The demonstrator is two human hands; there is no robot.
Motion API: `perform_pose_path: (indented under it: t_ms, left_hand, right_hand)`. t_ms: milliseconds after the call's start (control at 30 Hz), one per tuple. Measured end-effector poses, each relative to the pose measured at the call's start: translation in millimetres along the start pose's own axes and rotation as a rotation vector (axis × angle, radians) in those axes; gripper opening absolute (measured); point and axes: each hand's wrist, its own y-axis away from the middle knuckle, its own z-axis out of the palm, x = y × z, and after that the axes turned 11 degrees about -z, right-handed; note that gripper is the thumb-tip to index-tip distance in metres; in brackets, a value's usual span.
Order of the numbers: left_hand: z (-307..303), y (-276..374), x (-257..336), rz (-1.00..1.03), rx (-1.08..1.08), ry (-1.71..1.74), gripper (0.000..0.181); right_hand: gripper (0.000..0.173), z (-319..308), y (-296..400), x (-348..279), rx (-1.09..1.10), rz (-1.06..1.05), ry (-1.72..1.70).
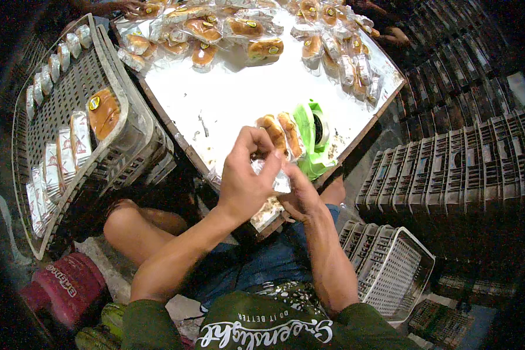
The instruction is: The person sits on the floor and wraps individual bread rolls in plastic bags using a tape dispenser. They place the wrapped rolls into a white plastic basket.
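My left hand and my right hand meet over the near corner of a white-topped table. Between their fingers is the gathered end of a clear plastic bread wrapper. Two packaged bread rolls lie side by side just beyond the fingers; whether the held wrapper belongs to one of them cannot be told. A green tape dispenser stands right beside the rolls, with a roll of tape in it. The fingers partly hide the wrapper.
Many packaged rolls cover the table's far side. A plastic crate at left holds packaged rolls in rows. Stacked crates stand at right, with more crates below them. Another person's hand is at the far left edge of the table.
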Motion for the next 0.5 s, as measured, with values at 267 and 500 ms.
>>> perform_pose_path:
  t_ms: [267,500]
  left_hand:
    - [-30.8,11.0,-17.9,-0.025,0.206,-0.025,0.095]
    - [-69.4,-10.9,-45.0,-0.095,0.395,-0.226,0.060]
  right_hand:
    - [0.029,10.7,-8.8,22.1,-0.248,-0.348,0.758]
    - [0.068,-15.7,-5.8,66.7,-0.402,-0.467,1.464]
